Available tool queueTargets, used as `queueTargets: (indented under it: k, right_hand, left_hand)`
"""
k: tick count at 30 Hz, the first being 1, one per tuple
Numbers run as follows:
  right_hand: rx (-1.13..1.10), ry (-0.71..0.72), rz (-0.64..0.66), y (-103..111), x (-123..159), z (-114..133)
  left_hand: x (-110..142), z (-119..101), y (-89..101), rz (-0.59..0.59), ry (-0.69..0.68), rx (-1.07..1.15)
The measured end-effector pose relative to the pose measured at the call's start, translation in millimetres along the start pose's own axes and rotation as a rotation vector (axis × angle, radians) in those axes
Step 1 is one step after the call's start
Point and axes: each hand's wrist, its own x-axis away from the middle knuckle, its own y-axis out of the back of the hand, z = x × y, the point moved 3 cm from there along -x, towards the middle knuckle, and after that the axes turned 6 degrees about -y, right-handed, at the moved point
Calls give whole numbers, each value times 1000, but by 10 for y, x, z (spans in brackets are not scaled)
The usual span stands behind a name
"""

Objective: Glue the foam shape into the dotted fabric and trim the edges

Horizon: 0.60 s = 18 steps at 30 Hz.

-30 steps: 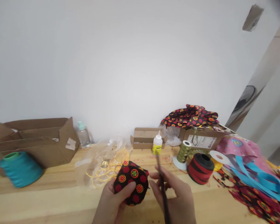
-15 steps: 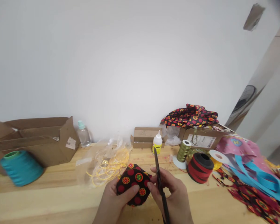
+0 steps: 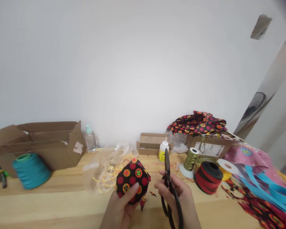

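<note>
My left hand grips a rounded piece of black fabric with red dots and orange flowers, the thumb lying across its front. A pointed bit of the same cloth shows at its lower right edge. In my right hand is a pair of dark scissors, blades pointing up and away, handles hanging below the fingers. The scissors are apart from the fabric. Between the hands a small patterned scrap is visible; whether it lies on the table or is falling I cannot tell.
Behind my hands are yellow cord in plastic, a glue bottle and a small box. Spools, blue ribbon and fabric scraps lie right. A teal thread cone and open carton stand left.
The scissors and my right hand have moved away from the fabric, to the right. The fabric is tilted up and slightly left. A small scrap now shows between the hands. The view has shifted slightly.
</note>
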Motion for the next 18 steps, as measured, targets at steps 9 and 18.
queueTargets:
  k: [9, 18]
  right_hand:
    - [-289, -101, 539, -42, 51, -177]
    - [259, -114, 325, -5, 251, -89]
  left_hand:
    - [-174, -162, 213, 32, -68, -33]
    - [-127, -274, 125, 107, -154, 32]
